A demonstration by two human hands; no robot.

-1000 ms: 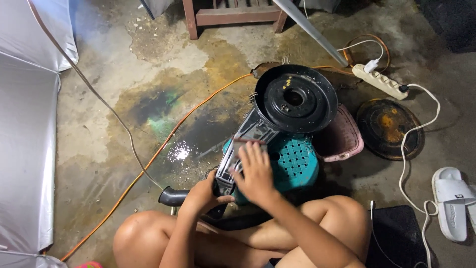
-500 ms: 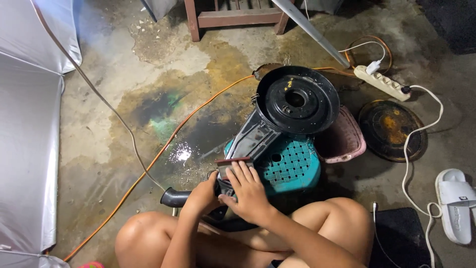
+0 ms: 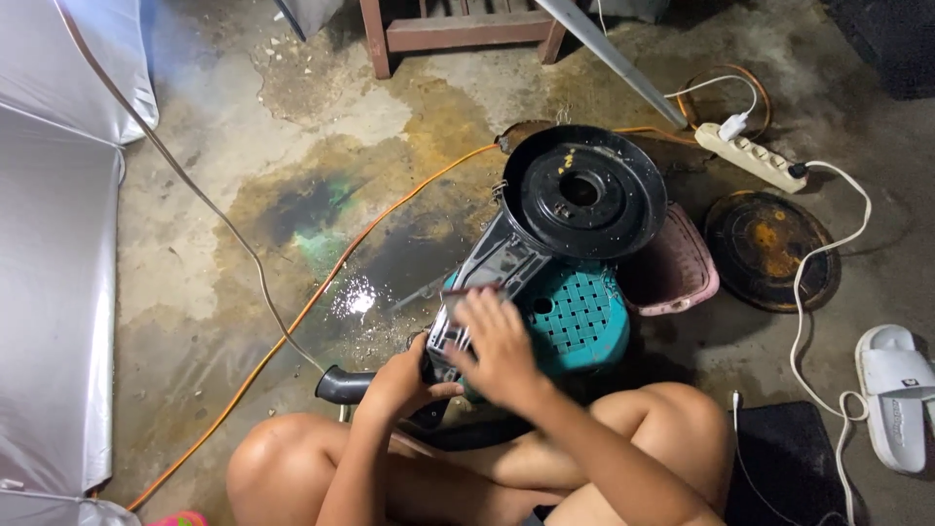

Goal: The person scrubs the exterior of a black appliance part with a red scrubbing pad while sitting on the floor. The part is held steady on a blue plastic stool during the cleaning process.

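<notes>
The person sits cross-legged on a stained concrete floor (image 3: 321, 127). A grey appliance housing (image 3: 497, 268) with a black round base (image 3: 582, 192) at its far end lies tilted across a teal perforated plastic stool (image 3: 579, 317), near end toward the person.

Left hand (image 3: 401, 378): fingers curled closed around the lower near edge of the housing, beside a black curved hose end (image 3: 343, 385). Right hand (image 3: 499, 343): laid on top of the near end of the housing, fingers spread and bent over it; whether it clamps the part or only presses on it cannot be determined.

Surroundings:
1. A pink plastic basket (image 3: 682, 273) touches the stool on its right side.
2. A rusty round disc (image 3: 769, 248) lies flat, just beside the basket.
3. A white power strip (image 3: 750, 156) lies beyond the disc, with a white cable (image 3: 828, 253) looping toward a white sandal (image 3: 901, 394).
4. An orange cable (image 3: 321, 292) runs diagonally across the floor.
5. A wooden frame (image 3: 458, 29) stands at the top edge.
</notes>
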